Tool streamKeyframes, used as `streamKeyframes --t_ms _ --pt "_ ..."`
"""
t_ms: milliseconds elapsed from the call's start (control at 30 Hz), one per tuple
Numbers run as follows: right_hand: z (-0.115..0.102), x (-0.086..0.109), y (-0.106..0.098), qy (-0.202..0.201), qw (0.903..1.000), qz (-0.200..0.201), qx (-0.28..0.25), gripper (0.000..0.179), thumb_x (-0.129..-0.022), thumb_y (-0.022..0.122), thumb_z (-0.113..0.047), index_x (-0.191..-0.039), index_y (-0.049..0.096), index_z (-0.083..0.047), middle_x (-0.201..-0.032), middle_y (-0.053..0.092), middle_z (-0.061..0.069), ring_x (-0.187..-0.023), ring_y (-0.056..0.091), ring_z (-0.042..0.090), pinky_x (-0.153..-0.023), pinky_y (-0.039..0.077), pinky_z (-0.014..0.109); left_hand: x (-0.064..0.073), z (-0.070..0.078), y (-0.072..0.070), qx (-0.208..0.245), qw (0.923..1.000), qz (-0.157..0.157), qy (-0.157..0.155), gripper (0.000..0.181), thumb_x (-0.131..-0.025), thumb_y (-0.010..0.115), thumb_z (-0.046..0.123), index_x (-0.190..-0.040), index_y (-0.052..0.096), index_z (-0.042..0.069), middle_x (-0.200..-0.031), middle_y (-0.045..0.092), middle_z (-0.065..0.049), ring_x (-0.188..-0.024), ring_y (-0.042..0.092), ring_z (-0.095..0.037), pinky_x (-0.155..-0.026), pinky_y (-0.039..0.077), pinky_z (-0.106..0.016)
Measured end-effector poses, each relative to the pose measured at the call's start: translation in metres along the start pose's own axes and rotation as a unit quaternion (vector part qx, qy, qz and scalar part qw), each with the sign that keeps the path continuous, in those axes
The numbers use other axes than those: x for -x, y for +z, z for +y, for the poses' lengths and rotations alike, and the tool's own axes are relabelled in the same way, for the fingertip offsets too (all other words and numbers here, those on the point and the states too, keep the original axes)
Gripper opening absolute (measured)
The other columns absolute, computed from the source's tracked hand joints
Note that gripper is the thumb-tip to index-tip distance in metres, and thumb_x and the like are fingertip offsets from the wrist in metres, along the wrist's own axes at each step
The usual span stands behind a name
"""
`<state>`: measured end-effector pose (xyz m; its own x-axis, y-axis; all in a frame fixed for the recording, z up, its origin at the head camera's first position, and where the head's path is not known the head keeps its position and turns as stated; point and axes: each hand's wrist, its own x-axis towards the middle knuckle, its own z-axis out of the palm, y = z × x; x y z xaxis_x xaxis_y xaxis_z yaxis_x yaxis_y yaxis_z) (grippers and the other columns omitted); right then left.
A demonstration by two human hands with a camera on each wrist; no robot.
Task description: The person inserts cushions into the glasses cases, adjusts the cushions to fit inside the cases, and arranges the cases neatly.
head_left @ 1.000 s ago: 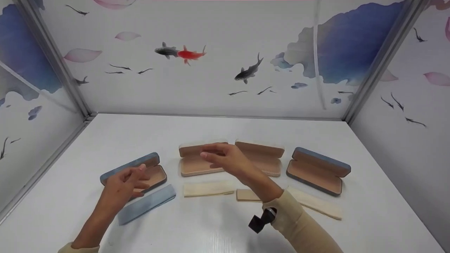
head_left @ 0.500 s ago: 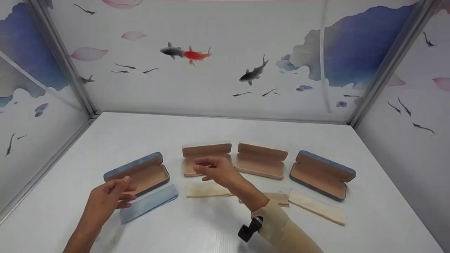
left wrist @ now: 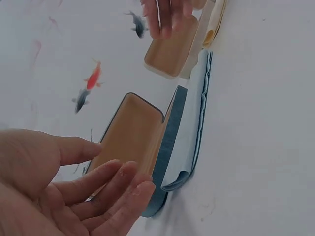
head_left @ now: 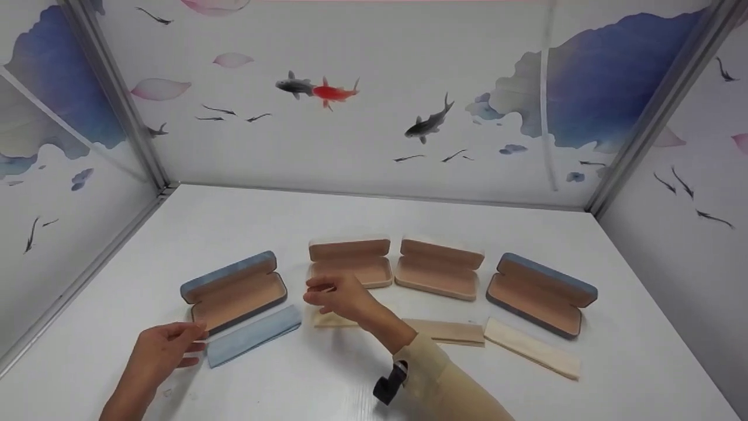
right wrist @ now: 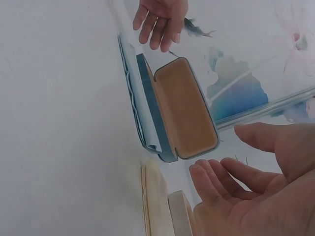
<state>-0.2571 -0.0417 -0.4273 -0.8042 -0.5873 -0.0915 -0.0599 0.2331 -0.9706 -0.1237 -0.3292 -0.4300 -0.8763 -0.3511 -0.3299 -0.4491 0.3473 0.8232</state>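
My left hand (head_left: 163,351) hovers by the near left end of a blue glasses case (head_left: 242,301), its fingers relaxed and holding nothing. Along that case's front lies a folded light-blue cloth (head_left: 254,338). My right hand (head_left: 345,298), also holding nothing with fingers loosely bent, is over a folded pale-yellow cloth (head_left: 324,319) and partly covers it. Behind that hand stands a cream glasses case (head_left: 377,272) with its lid raised. In the left wrist view, the left thumb and fingers (left wrist: 123,177) overlap the blue case; whether they touch it I cannot tell.
To the right stand another cream glasses case (head_left: 438,280) and a second blue one (head_left: 537,304), lids up. A tan folded cloth (head_left: 453,332) and a cream one (head_left: 532,349) lie before them. White printed panels (head_left: 362,152) enclose the white table (head_left: 374,216).
Both hands have drawn back toward me and leftward: the left off the blue case, the right from the cream case to above the pale-yellow cloth. The view has shifted slightly.
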Motion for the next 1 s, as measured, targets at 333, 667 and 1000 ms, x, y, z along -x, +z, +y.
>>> streamKeyframes --t_ms 333,667,1000 --pt "0.006 -0.017 0.020 0.051 0.9983 0.015 0.024 0.036 -0.090 0.075 -0.014 -0.122 0.068 0.000 -0.105 0.069 0.008 -0.087 0.069 0.014 -0.080 0.061 0.029 -0.015 -0.008 -0.002 -0.034 0.9977 -0.031 -0.049 0.054 -0.099 0.063 0.028 -0.130 0.054 -0.016 -0.104 0.073 -0.018 -0.082 0.070 -0.014 -0.075 0.062 -0.035" --pt "0.011 -0.022 0.036 0.071 0.9957 0.017 0.058 0.038 -0.089 0.076 -0.015 -0.124 0.067 0.000 -0.096 0.065 0.003 -0.077 0.064 0.013 -0.074 0.060 0.027 -0.019 -0.011 -0.004 -0.070 0.9955 -0.029 -0.056 0.039 -0.094 0.070 0.020 -0.118 0.066 -0.010 -0.086 0.071 -0.005 -0.074 0.063 -0.011 -0.069 0.061 -0.028" --pt "0.010 -0.027 0.044 0.066 0.9924 0.024 0.101 0.031 -0.085 0.078 -0.010 -0.114 0.071 0.000 -0.088 0.062 0.000 -0.073 0.056 0.010 -0.065 0.055 0.023 -0.020 -0.013 0.000 -0.078 0.9951 -0.031 -0.053 0.025 -0.091 0.073 0.015 -0.108 0.072 -0.003 -0.083 0.067 -0.007 -0.074 0.060 -0.016 -0.067 0.059 -0.026"
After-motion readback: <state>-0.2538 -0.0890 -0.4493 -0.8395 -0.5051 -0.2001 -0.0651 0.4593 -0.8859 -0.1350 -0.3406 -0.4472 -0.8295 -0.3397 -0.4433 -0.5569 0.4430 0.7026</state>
